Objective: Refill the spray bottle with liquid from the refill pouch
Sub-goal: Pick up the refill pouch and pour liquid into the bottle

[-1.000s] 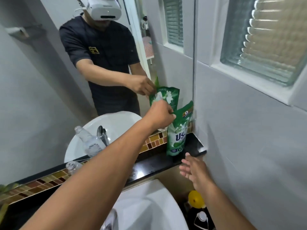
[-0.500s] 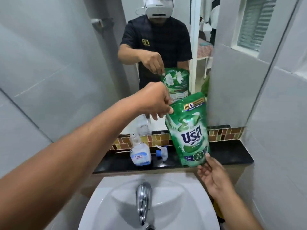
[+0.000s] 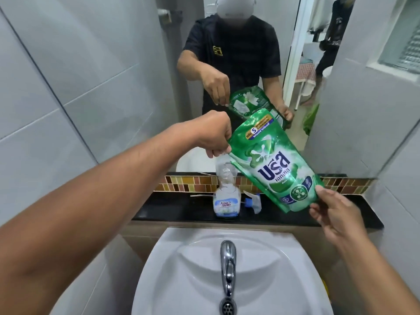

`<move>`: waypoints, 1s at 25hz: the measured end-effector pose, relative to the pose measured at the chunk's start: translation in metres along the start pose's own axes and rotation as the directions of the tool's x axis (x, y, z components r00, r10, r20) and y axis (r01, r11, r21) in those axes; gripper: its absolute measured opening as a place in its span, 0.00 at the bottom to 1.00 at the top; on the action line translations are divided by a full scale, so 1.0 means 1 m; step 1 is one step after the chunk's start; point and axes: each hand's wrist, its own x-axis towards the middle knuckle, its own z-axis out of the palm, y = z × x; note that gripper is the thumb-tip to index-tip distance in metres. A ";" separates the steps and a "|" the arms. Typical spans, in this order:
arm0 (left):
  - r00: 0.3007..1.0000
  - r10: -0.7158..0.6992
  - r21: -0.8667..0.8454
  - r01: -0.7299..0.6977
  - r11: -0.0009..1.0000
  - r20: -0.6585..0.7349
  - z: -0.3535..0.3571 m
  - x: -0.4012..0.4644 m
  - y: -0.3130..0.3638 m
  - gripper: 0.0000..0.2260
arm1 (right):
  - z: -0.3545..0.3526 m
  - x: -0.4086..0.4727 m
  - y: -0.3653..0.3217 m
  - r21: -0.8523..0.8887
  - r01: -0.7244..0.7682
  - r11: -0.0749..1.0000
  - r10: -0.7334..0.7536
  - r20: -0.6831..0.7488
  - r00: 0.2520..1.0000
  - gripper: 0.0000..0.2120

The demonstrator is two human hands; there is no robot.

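A green refill pouch [image 3: 275,162] hangs tilted above the black shelf. My left hand [image 3: 212,135] pinches its top left corner. My right hand [image 3: 334,214] holds its bottom right corner from below, fingers under the base. Directly beneath the pouch's upper corner stands a clear spray bottle [image 3: 227,196] with its neck open and a blue-and-white label. Its spray head [image 3: 252,202], blue collar and clear trigger, lies on the shelf just to the right of the bottle.
The black shelf [image 3: 172,209] runs along a mosaic tile strip under a mirror [image 3: 136,64] that reflects me. A white sink [image 3: 195,276] with a chrome tap [image 3: 228,267] sits below. Grey tiled walls close in left and right.
The pouch has been carried left from the right corner and tilted, its top corner now over the bottle. My right hand has taken hold of its bottom. The camera has turned toward the sink.
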 end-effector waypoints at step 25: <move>0.989 0.012 -0.339 -0.061 0.939 -0.147 0.102 0.038 -0.092 0.21 | 0.021 0.010 -0.055 -0.400 0.484 0.778 -0.467 0.145 0.872 0.08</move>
